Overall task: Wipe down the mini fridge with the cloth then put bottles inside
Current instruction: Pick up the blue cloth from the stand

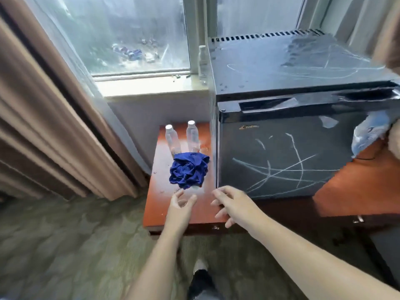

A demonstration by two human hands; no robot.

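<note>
Judging by the pale scribbled streaks across its door and lid, the mini fridge [281,161] has not been wiped yet. It is a boxy, glossy black cabinet with a slotted vent along the back of its top, and the door is closed. It sits on a low reddish-brown table [160,204] with a smooth, polished surface speckled with droplets.

Just left of the fridge lies the cloth [189,172], deep blue, soft and bunched into a crumpled heap. Nobody is holding it.

Behind the cloth stand two clear plastic bottles with white caps, one to the left [172,139] and one to the right [192,136]. A third bottle [203,63] stands on the window sill [147,85] against the fridge's side. So, by my reckoning, both the wiping and the loading are left to do.

The left hand [179,210] hovers just short of the cloth, fingers loose and spread, grasping nothing. The right hand [232,205] is near the fridge's lower front corner, fingers likewise slack and empty; whether it touches the table I cannot tell.

Further out are heavy tan curtain [54,126] folds, rain-blurred glass, and greenish patterned carpet [65,245].
</note>
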